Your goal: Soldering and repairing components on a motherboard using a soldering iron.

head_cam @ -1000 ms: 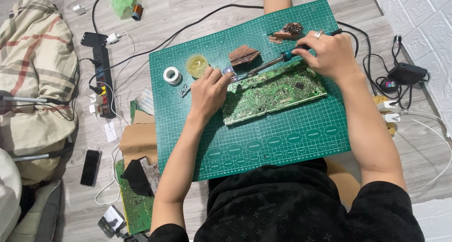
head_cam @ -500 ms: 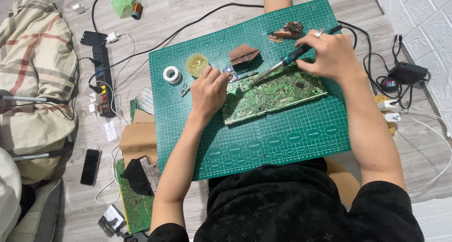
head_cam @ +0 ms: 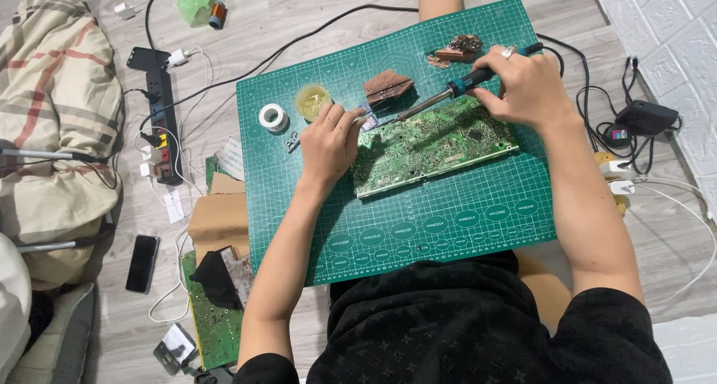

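My right hand [head_cam: 526, 85] grips the soldering iron [head_cam: 441, 98], its tip over the green circuit board [head_cam: 433, 145] lying mid-mat. My left hand [head_cam: 328, 141] pinches a small component at the board's left end. A round yellow flux tin [head_cam: 312, 100] and solder spool [head_cam: 273, 117] sit on the gridded cutting mat [head_cam: 418, 227].

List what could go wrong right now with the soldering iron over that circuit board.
1. The left hand has fingertips right beside the soldering iron tip at the circuit board corner; a slip may burn them.
2. The iron's cord trails off the cutting mat towards the adapters; a snag could jerk the right hand.
3. The flux jar sits open by the left wrist and might tip.
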